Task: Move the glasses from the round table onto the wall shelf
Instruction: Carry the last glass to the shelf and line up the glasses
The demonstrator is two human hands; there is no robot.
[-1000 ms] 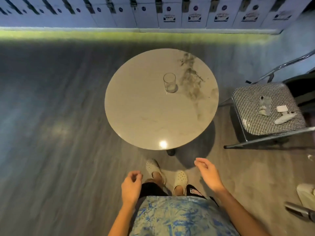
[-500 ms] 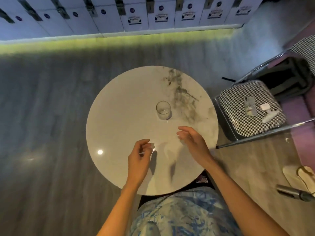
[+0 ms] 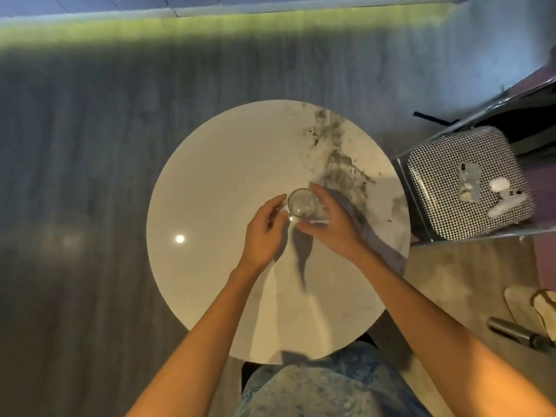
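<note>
A glass [image 3: 302, 204] on the round table [image 3: 210, 182] is cupped between the half-curled left hand [image 3: 264, 231] and right hand [image 3: 329, 222], seemingly for lifting; firm contact cannot be told.

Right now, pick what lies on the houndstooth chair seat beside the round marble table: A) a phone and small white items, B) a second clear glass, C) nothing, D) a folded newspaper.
A: a phone and small white items lie on the houndstooth chair seat.

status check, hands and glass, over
Right hand curled around the glass, grip not confirmed. Left hand open beside it. Glass upright on the round table. Nothing in the way.
</note>
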